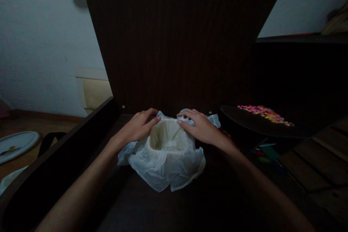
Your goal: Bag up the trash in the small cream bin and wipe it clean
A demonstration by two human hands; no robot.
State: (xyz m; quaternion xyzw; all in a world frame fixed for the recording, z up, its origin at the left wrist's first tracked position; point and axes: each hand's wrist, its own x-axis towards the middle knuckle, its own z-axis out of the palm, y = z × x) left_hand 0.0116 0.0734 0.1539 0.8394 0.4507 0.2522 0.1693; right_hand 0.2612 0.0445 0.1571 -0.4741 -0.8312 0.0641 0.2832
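The bag (165, 166) stands on the counter (136, 206) close to its far edge, before the upright panel (174, 43) and well apart from the raised left edge (73, 134). Its mouth is spread open and it appears to line a container, which the film covers and which cannot be identified. The near side is turned outward and hangs in loose, crumpled folds. The left hand (141, 125) touches the far left corner of the mouth, the right hand (197, 125) the far right; each grip is curved, thumb slightly parted from the fingers, and whether film is pinched between cannot be told. Assessed: opening and lining are done, the near fold is largely done. Outstanding, in judgement: settling the far rim, where film bunches beside both hands, and smoothing the folds.
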